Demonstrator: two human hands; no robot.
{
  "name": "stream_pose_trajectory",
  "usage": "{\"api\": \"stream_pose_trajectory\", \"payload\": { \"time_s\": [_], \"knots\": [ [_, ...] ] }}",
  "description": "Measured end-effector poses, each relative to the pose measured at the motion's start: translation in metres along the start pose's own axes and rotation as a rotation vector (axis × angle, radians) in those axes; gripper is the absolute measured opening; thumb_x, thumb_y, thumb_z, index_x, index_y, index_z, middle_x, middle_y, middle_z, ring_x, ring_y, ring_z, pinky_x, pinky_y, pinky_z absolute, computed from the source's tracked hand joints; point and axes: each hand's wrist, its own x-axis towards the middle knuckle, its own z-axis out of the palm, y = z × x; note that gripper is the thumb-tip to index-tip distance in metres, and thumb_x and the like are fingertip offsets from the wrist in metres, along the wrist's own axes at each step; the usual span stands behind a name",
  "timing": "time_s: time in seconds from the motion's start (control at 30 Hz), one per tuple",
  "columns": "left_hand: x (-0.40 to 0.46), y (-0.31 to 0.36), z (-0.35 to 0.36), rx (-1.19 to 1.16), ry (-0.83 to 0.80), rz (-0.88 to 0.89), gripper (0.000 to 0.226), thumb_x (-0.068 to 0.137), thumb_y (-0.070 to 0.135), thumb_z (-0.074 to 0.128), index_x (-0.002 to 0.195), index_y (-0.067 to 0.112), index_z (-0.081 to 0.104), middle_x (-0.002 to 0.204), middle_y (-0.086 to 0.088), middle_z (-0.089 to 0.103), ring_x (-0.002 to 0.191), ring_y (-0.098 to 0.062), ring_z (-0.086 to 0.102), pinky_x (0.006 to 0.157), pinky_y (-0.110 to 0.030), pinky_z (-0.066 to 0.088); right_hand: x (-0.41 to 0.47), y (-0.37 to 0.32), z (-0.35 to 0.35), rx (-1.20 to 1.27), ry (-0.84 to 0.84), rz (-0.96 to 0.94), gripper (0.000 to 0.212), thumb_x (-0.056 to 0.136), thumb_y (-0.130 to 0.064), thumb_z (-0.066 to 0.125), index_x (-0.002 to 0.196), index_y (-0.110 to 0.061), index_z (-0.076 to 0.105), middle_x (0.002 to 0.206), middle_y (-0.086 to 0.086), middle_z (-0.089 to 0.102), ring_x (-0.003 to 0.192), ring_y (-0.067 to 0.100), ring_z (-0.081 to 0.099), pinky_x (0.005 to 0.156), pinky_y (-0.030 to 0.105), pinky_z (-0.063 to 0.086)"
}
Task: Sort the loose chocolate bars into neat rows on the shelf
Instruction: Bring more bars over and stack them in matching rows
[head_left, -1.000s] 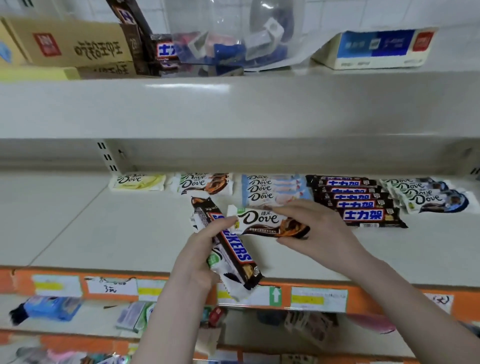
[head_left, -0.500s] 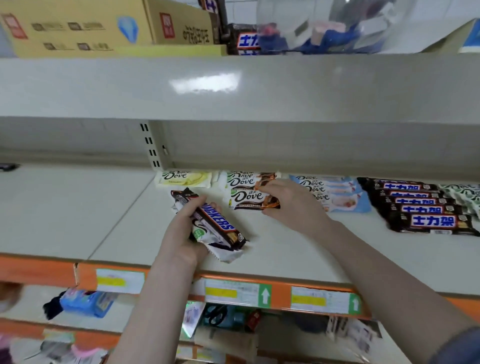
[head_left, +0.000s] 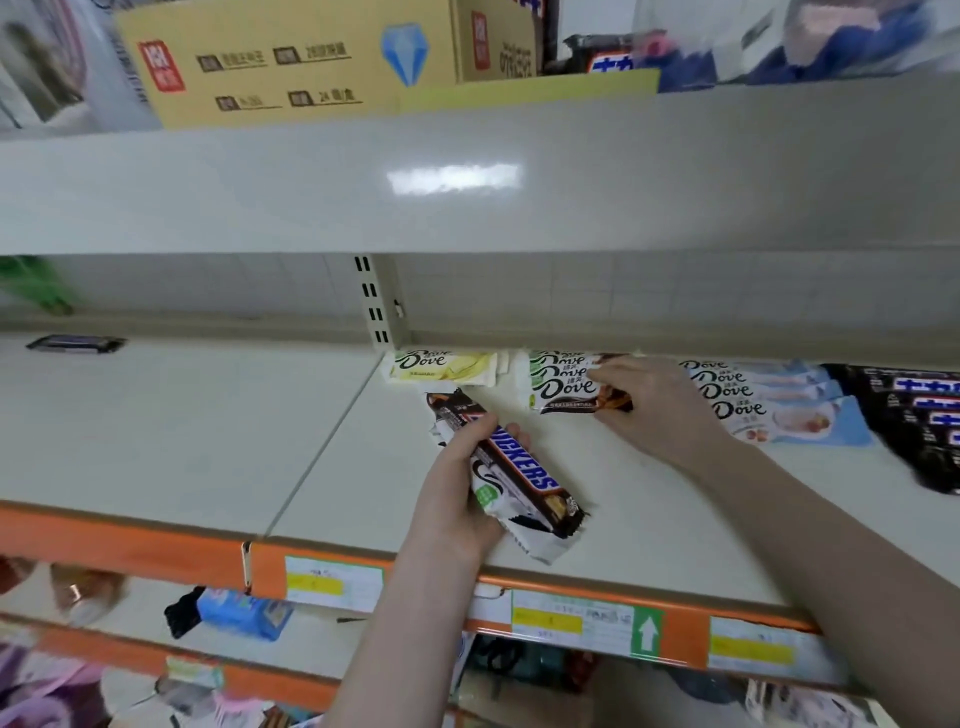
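Note:
My left hand (head_left: 457, 499) grips a small bundle of bars over the shelf (head_left: 208, 441), with a brown Snickers bar (head_left: 524, 475) on top and white-wrapped bars under it. My right hand (head_left: 654, 402) holds the right end of a brown-and-white Dove bar (head_left: 569, 395), which lies at the front of a row of matching Dove bars at the back of the shelf. To the left of that row lies a yellow Dove bar (head_left: 441, 366). To its right run a row of pale blue Dove bars (head_left: 763, 400) and a row of dark bars (head_left: 914, 415).
A lone dark bar (head_left: 75, 343) lies far left at the back of the shelf. The upper shelf's front panel (head_left: 467, 182) overhangs and carries a cardboard box (head_left: 311, 57). Orange price rails (head_left: 675, 623) edge the shelf front. Lower shelves hold mixed goods.
My right hand has carried the brown-and-white Dove bar away from the bundle to the front of its row at the back. The view has shifted left.

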Motion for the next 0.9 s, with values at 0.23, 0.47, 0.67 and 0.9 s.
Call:
{"api": "stream_pose_trajectory", "payload": {
  "time_s": [0.23, 0.47, 0.67, 0.9],
  "knots": [
    [0.003, -0.002, -0.002, 0.022, -0.010, 0.004, 0.020, 0.065, 0.016, 0.067, 0.080, 0.012, 0.054, 0.065, -0.005, 0.064, 0.059, -0.016, 0.065, 0.069, -0.031, 0.050, -0.001, -0.001, 0.005, 0.056, -0.037, 0.041, 0.041, 0.084, -0.021, 0.063, 0.124, -0.015, 0.057, 0.131, 0.005, 0.055, 0.122, 0.022, 0.045, 0.105, 0.031, 0.027],
    [0.005, -0.003, -0.005, 0.002, -0.016, 0.026, 0.020, 0.068, 0.017, 0.068, 0.083, 0.012, 0.055, 0.067, -0.005, 0.065, 0.062, -0.017, 0.065, 0.070, -0.032, 0.052, -0.002, -0.004, 0.007, 0.068, -0.038, 0.051, 0.039, 0.087, -0.016, 0.058, 0.125, -0.013, 0.055, 0.130, 0.006, 0.054, 0.123, 0.022, 0.042, 0.104, 0.029, 0.026],
    [0.007, -0.002, -0.009, -0.074, -0.015, 0.050, 0.021, 0.077, 0.032, 0.066, 0.081, 0.012, 0.059, 0.070, -0.008, 0.065, 0.070, -0.021, 0.063, 0.075, -0.036, 0.051, -0.003, -0.004, 0.007, 0.051, -0.006, 0.044, 0.038, 0.086, -0.017, 0.060, 0.123, -0.012, 0.057, 0.127, 0.006, 0.056, 0.120, 0.023, 0.044, 0.103, 0.028, 0.027],
    [0.008, 0.000, -0.013, -0.131, -0.027, 0.046, 0.041, 0.082, 0.054, 0.056, 0.083, 0.014, 0.062, 0.070, -0.010, 0.066, 0.072, -0.023, 0.063, 0.083, -0.039, 0.048, -0.005, -0.004, 0.008, 0.046, 0.019, 0.049, 0.038, 0.085, -0.018, 0.060, 0.122, -0.014, 0.058, 0.125, 0.005, 0.057, 0.120, 0.022, 0.044, 0.104, 0.028, 0.027]
  ]
}}
